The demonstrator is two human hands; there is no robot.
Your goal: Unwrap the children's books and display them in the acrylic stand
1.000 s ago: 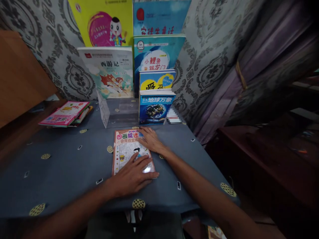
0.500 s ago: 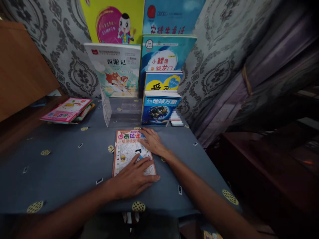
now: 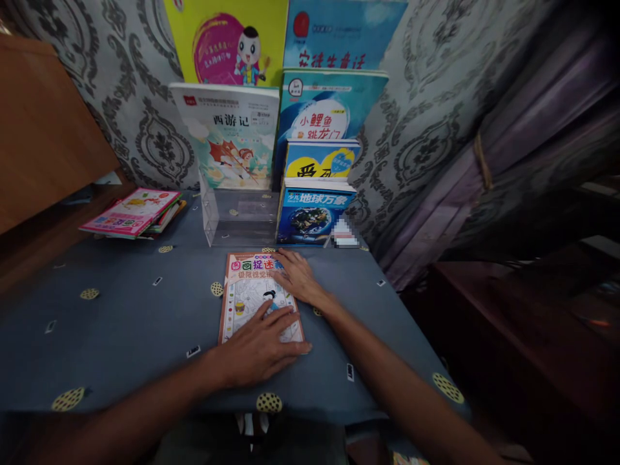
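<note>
A picture book (image 3: 249, 294) with an orange-brown border and colourful title lies flat on the table, cover up. Across its lower part rests my left hand (image 3: 264, 345), fingers spread and the thumb or a fingertip reaching past the right edge. My right hand (image 3: 295, 274) lies at the book's upper right corner with its fingers stretched out, covering the end of the title. Both hands touch the book without gripping it.
Behind stands a clear acrylic book rack (image 3: 242, 226) with several books, among them a blue book with a globe (image 3: 310, 219) and a white-topped book (image 3: 227, 139). A stack of booklets (image 3: 133, 210) lies left, near a wooden panel (image 3: 48, 129). The tablecloth (image 3: 126, 336) is grey-blue. A curtain (image 3: 436, 200) hangs right.
The view has shifted slightly, so the rack and its books sit a little further right. Both hands and the picture book stay as they were.
</note>
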